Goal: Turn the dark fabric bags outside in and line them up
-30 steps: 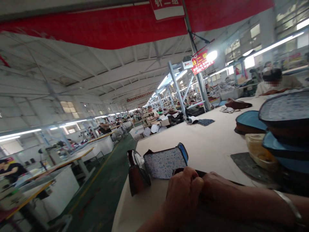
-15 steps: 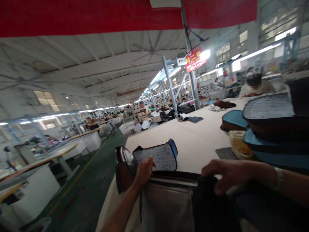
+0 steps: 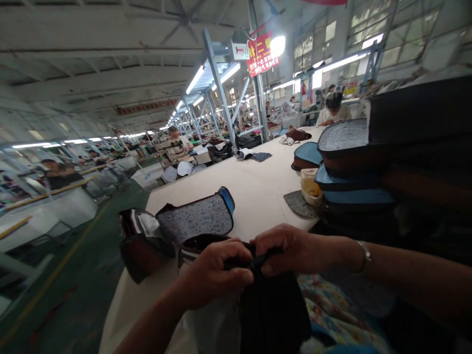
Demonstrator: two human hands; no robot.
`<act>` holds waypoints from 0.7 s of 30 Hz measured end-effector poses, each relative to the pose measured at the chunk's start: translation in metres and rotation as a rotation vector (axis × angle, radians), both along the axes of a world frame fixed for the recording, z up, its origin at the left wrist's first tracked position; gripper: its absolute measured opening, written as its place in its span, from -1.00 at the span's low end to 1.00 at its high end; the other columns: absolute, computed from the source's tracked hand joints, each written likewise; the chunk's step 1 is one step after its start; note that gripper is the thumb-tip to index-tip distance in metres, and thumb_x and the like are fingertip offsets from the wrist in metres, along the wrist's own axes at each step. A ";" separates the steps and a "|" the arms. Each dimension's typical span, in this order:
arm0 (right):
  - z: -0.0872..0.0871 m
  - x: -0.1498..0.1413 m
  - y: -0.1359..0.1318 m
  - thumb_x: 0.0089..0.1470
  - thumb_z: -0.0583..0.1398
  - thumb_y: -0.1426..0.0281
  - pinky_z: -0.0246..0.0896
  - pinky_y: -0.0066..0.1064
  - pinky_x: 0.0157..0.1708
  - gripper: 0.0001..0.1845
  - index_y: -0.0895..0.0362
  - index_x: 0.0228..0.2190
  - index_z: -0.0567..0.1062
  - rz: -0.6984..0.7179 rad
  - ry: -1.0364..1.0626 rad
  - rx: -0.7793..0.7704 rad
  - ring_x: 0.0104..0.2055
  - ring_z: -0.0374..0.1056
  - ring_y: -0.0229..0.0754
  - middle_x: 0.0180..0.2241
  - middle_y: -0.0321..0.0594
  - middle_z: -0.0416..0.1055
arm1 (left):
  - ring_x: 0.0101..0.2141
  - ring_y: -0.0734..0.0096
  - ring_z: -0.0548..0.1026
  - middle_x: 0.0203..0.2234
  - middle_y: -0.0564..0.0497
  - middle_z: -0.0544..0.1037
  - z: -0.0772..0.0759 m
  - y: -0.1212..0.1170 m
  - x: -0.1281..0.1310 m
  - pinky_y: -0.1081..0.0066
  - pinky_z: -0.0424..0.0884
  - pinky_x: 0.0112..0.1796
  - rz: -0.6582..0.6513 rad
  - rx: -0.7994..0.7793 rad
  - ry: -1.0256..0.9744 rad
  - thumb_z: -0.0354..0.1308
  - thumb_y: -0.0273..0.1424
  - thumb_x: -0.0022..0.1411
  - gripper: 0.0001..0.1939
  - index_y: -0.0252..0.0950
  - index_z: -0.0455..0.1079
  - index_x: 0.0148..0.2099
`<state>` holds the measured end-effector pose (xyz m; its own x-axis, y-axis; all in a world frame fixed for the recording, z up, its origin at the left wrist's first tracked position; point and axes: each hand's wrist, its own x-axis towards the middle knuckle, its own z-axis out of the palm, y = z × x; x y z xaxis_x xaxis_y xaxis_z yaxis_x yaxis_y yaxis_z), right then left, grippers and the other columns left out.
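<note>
A dark fabric bag piece with a pale grey panel hangs at the near table edge, in front of my body. My left hand pinches its black upper edge between thumb and fingers. Close beside it, my right hand grips the same edge, thumb below and fingers on top. The two sets of fingertips almost meet. Just beyond my left hand lies a bag panel with a blue patterned lining. To its left stands a brown and black bag piece with a shiny silvery part.
The cream tabletop stretches away ahead. On the right are stacked blue-lined bag pieces, a yellowish container and a dark grey scrap. A person sits at the far end. A green aisle runs along the left.
My hands have come together on the bag's edge, the left moving right and the right moving left. The view has turned right and tipped downward.
</note>
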<state>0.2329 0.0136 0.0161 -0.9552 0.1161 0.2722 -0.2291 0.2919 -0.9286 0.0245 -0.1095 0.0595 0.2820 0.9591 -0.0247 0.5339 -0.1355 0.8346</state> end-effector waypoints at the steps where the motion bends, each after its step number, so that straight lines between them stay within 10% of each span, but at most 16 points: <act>1: 0.000 0.002 0.000 0.14 0.31 0.25 0.11 -0.48 -0.35 -0.70 0.28 -0.31 0.48 0.000 -0.006 -0.002 -0.36 0.15 -0.32 -0.39 -0.30 0.30 | -0.26 0.30 0.42 -0.31 0.00 0.46 -0.001 0.001 0.001 0.40 0.30 -0.22 -0.002 -0.011 -0.013 0.29 -0.18 0.20 -0.70 -0.35 0.51 -0.22; 9: 0.012 0.012 -0.010 0.05 0.34 0.09 0.02 -0.53 -0.49 -0.54 0.27 -0.27 0.51 -0.128 -0.109 0.124 -0.45 0.14 -0.36 -0.46 -0.34 0.31 | -0.38 0.43 0.31 -0.44 0.10 0.40 -0.002 0.002 0.012 0.45 0.21 -0.35 0.034 -0.089 0.002 0.26 -0.31 0.19 -0.82 -0.34 0.44 -0.33; 21: -0.010 0.005 -0.020 0.02 0.22 0.42 -0.05 -0.55 -0.55 -0.87 0.25 -0.37 0.48 -0.233 -0.050 0.044 -0.52 0.03 -0.39 -0.56 -0.42 0.20 | -0.49 0.50 0.17 -0.54 0.16 0.23 0.001 -0.002 0.026 0.46 0.10 -0.45 0.085 -0.166 0.049 0.09 -0.38 0.12 -0.90 -0.30 0.30 -0.41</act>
